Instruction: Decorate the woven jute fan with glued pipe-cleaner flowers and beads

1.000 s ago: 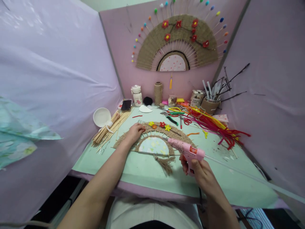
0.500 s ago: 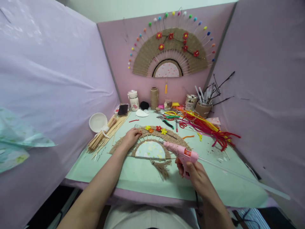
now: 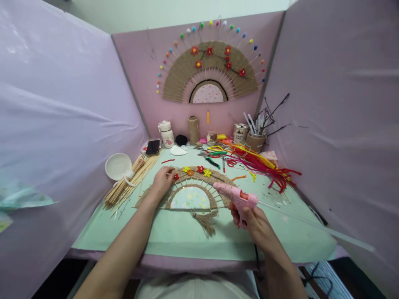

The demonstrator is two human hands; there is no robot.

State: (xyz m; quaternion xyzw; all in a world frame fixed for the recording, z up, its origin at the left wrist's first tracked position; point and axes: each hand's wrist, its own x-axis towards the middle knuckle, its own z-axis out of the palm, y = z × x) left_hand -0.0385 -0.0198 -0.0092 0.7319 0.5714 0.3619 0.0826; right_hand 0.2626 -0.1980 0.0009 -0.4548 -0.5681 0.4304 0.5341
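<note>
My right hand [image 3: 247, 218] grips a pink glue gun [image 3: 233, 195], its nozzle pointing left over the right part of a twine-wrapped fan [image 3: 222, 177]. A long clear glue stick trails from its back. My left hand [image 3: 162, 181] rests on the fan's upper left edge, its fingers curled beside a small red flower [image 3: 176, 177]; whether they hold anything is hidden. Yellow, orange and red flowers [image 3: 200, 169] sit along a twig on the fan. A pale floral half-circle [image 3: 190, 198] fills the fan's centre, and a twine tassel [image 3: 205, 222] lies below it.
Wooden sticks [image 3: 124, 187] and a white bowl [image 3: 118, 166] lie left. Pliers [image 3: 213, 162], scissors [image 3: 231, 163] and coloured pipe cleaners [image 3: 264, 166] are at the right. Behind stand a bottle [image 3: 166, 135], twine roll [image 3: 193, 130] and twig pot [image 3: 255, 141]; a finished fan [image 3: 177, 79] hangs above.
The view has shifted, so the scene sits further left. The small red flower beside my left fingers now shows more clearly. The glue gun stays in my right hand.
</note>
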